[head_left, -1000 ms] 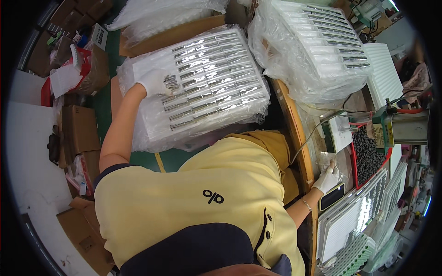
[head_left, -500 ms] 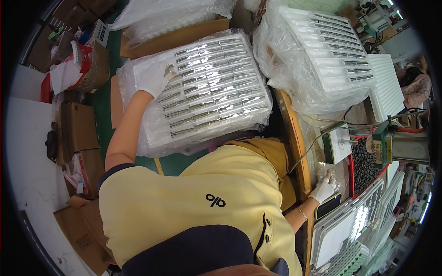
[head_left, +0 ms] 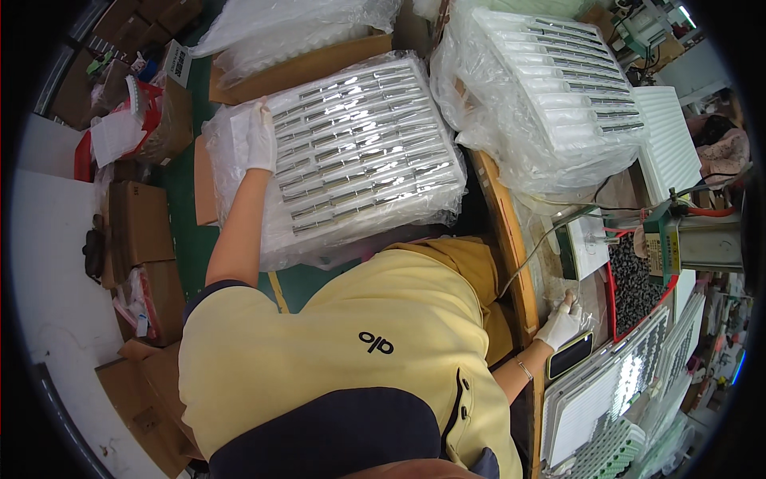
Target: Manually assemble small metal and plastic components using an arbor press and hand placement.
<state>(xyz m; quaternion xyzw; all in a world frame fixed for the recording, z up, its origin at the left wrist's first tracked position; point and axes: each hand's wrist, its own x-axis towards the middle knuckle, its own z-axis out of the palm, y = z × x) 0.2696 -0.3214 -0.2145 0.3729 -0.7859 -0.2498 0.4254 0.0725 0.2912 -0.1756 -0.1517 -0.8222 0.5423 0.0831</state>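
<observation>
The gloved left hand [head_left: 261, 137] lies flat and open on a plastic-wrapped tray stack [head_left: 359, 152], while the gloved right hand [head_left: 561, 323] rests loosely open on the counter [head_left: 511, 263].

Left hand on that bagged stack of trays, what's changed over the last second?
The left hand slid from the middle of the plastic-wrapped tray stack toward its left edge and lies flat there, gripping nothing. The right hand stayed resting on the bench beside the phone.
</observation>
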